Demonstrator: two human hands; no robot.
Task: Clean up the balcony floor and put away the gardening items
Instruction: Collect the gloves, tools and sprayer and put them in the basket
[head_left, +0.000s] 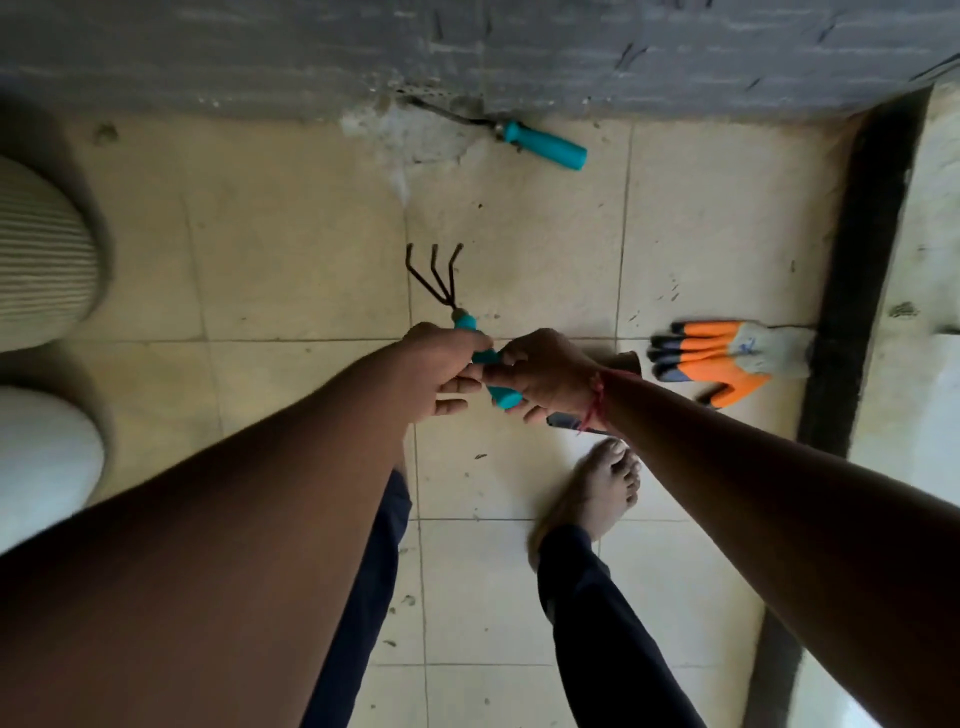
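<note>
1. The hand rake is held in the air above the tiled floor, about mid-picture, with its three dark prongs pointing away from the person and its teal handle towards them.
2. The left hand grips the upper part of the handle, just below the prongs, with its fingers curled round it.
3. The right hand holds the lower end of the same handle, pinching it between thumb and curled fingers; the two hands touch.
4. Something dark shows under the right hand and wrist; what it is cannot be told.
5. A red thread is tied round the right wrist.
6. A second teal-handled tool lies on the floor, its metal end at the foot of the grey wall.
7. The orange and white gloves lie on the floor to the right, their cuffs touching a dark strip.
8. A bare foot stands on the tiles below the right hand.
9. Two pale pots, one ribbed pot and one plain pot, stand at the left edge.
</note>
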